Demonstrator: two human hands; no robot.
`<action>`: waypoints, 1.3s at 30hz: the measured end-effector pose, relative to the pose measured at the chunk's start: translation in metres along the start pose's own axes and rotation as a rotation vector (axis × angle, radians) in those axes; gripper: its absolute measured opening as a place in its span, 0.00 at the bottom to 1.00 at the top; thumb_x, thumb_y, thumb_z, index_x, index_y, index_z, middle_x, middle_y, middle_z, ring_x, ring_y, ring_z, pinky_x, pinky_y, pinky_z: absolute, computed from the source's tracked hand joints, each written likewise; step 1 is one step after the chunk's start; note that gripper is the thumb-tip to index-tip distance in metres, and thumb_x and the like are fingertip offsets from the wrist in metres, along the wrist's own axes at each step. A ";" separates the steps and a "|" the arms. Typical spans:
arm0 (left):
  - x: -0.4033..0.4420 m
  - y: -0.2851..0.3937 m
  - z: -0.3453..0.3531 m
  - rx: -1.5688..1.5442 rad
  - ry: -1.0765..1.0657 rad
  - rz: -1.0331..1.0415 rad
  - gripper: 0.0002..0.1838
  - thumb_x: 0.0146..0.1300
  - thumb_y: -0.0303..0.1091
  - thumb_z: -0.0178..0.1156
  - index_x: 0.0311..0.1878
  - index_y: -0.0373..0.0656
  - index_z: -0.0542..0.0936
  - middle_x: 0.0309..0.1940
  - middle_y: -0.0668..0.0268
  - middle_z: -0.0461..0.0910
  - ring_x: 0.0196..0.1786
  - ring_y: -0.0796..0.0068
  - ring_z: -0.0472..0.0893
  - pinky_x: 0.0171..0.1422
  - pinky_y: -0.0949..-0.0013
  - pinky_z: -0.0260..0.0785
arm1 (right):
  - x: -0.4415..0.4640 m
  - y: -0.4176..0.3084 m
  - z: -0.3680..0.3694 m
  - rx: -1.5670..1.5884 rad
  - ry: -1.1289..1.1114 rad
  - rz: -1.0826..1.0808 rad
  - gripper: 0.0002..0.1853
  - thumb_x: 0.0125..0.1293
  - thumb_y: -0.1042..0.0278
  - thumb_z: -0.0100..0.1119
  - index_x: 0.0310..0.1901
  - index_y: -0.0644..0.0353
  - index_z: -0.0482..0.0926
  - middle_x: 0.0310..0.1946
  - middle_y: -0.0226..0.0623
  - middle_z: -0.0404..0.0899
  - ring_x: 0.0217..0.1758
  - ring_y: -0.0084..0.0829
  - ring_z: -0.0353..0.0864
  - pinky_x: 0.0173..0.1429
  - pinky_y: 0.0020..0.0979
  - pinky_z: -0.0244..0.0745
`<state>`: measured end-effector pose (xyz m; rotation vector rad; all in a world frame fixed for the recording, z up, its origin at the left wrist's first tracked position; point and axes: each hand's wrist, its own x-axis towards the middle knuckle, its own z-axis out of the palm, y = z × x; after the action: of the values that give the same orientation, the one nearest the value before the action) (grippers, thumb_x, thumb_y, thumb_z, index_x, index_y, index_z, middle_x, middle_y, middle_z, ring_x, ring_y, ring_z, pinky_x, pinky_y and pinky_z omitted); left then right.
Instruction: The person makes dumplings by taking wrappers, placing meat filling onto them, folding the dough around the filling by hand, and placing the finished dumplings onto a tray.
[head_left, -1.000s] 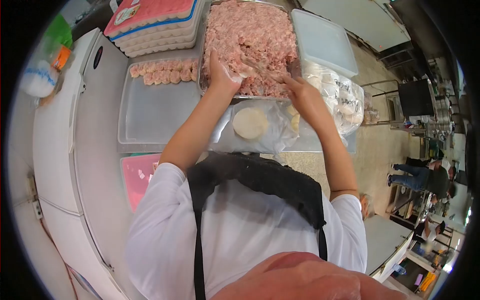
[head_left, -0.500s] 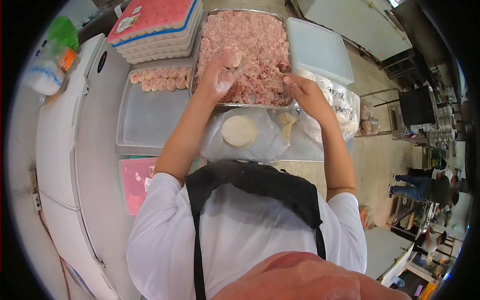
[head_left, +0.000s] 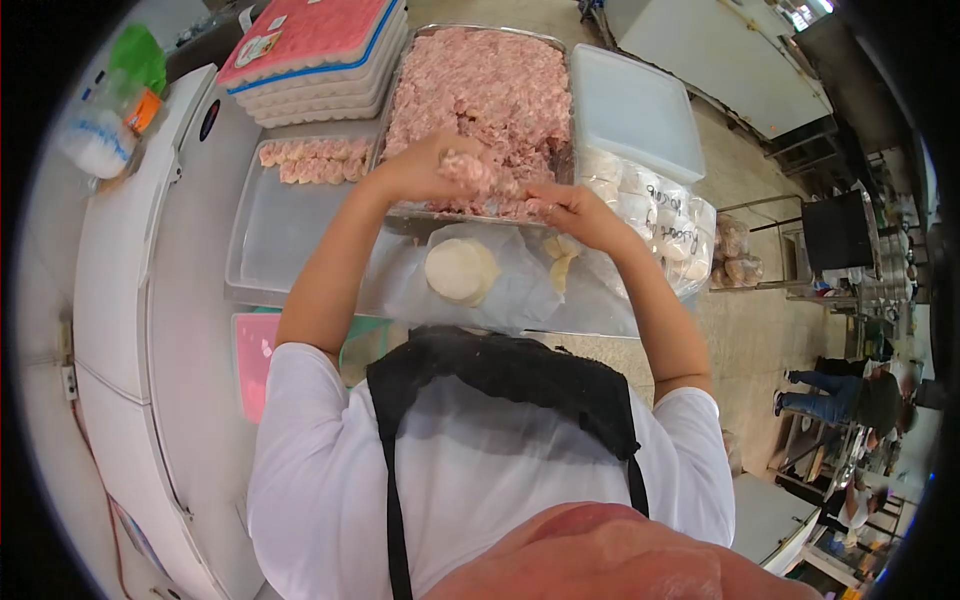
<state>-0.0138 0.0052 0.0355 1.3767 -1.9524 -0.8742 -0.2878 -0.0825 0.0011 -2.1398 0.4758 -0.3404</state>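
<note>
My left hand (head_left: 422,170) is curled over the near part of the ground meat tray, with a clump of ground meat (head_left: 470,174) at its fingers. Part of a pale dumpling wrapper seems to lie under that clump, but blur hides the edges. My right hand (head_left: 575,212) is just right of it at the tray's near rim, thumb and fingers pinched together; what they hold I cannot make out. The metal tray (head_left: 572,160) is full of pink ground meat (head_left: 480,75). Nearer me, a stack of round dough wrappers (head_left: 460,272) rests on a plastic sheet (head_left: 525,290).
Filled dumplings (head_left: 315,160) sit in rows on a plastic tray (head_left: 290,230) at left. Behind them are stacked dumpling trays with a red lid (head_left: 305,40). Right of the meat are a translucent lid (head_left: 635,110) and bagged wrappers (head_left: 660,215). Dough scraps (head_left: 562,255) lie nearby.
My left hand has come down toward the tray's near edge, and a meat clump now shows at its fingers. My right hand has moved left and slightly nearer me, closing the gap between the hands.
</note>
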 end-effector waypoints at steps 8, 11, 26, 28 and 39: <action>0.020 -0.095 0.029 -0.256 0.198 -0.281 0.31 0.48 0.39 0.70 0.55 0.36 0.76 0.45 0.59 0.81 0.48 0.69 0.79 0.54 0.68 0.70 | -0.002 -0.032 -0.006 -0.793 0.270 0.193 0.17 0.62 0.71 0.56 0.54 0.53 0.76 0.37 0.43 0.79 0.38 0.47 0.80 0.41 0.41 0.76; 0.016 -0.080 0.024 -0.401 0.209 -0.326 0.32 0.49 0.40 0.70 0.58 0.36 0.74 0.48 0.57 0.80 0.51 0.69 0.77 0.57 0.67 0.68 | 0.007 -0.033 0.024 -0.683 0.325 0.076 0.19 0.59 0.74 0.53 0.53 0.48 0.74 0.34 0.42 0.77 0.38 0.46 0.80 0.39 0.43 0.76; 0.003 0.005 -0.009 0.029 0.039 -0.185 0.32 0.48 0.42 0.71 0.55 0.36 0.75 0.54 0.53 0.76 0.58 0.63 0.74 0.65 0.64 0.63 | -0.004 -0.001 0.011 -0.194 0.163 -0.037 0.18 0.65 0.65 0.55 0.56 0.54 0.76 0.50 0.47 0.79 0.47 0.43 0.81 0.52 0.36 0.75; 0.011 -0.026 0.002 -0.014 0.058 -0.096 0.25 0.48 0.42 0.70 0.47 0.35 0.79 0.45 0.54 0.81 0.51 0.64 0.79 0.58 0.65 0.68 | -0.002 0.001 0.004 -0.372 0.179 -0.004 0.17 0.64 0.67 0.56 0.55 0.53 0.77 0.45 0.43 0.80 0.45 0.42 0.81 0.48 0.37 0.76; 0.005 -0.058 0.048 0.086 0.389 -0.244 0.37 0.46 0.49 0.71 0.58 0.37 0.74 0.57 0.49 0.75 0.60 0.59 0.74 0.65 0.65 0.63 | -0.012 0.028 -0.034 -0.793 0.058 0.250 0.15 0.65 0.63 0.51 0.51 0.53 0.80 0.39 0.43 0.81 0.43 0.44 0.81 0.46 0.40 0.76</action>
<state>-0.0192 -0.0054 -0.0391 1.7162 -1.5640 -0.5761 -0.3181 -0.1161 -0.0040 -2.7837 1.0304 -0.0652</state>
